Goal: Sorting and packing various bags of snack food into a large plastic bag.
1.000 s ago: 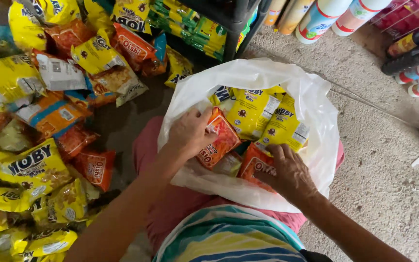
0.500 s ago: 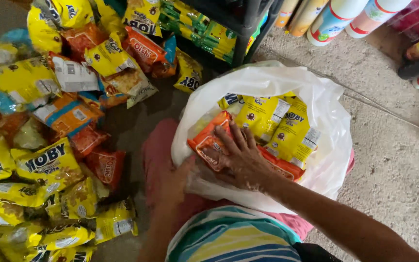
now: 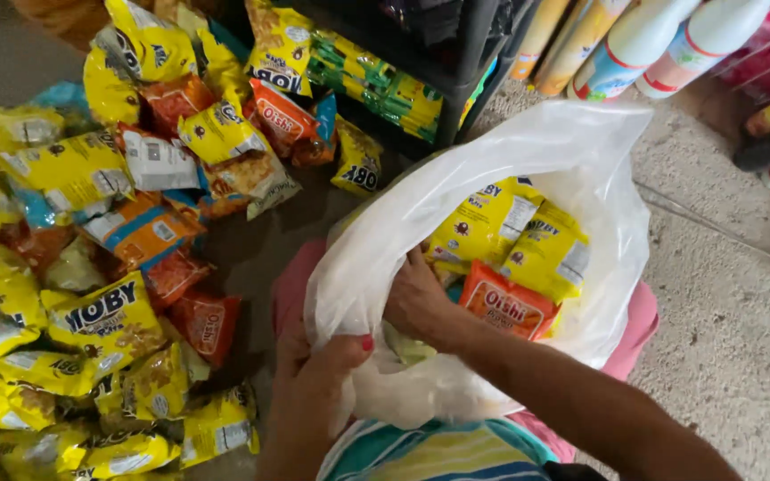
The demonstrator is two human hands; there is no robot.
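White plastic bag (image 3: 581, 160) now upright (right hand (image 3: 416, 298) newly inside).

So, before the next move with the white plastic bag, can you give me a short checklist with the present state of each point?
1. Left hand grips the rim of the white plastic bag: ok.
2. Right hand is inside the bag mouth: ok.
3. Bag mouth is open wide: ok.
4. Orange snack packet and yellow snack packets lie fully inside the bag: ok.
5. Right hand holds a packet: cannot tell, its fingers are hidden.
6. Loose snack packets on the floor are all collected: not ok.
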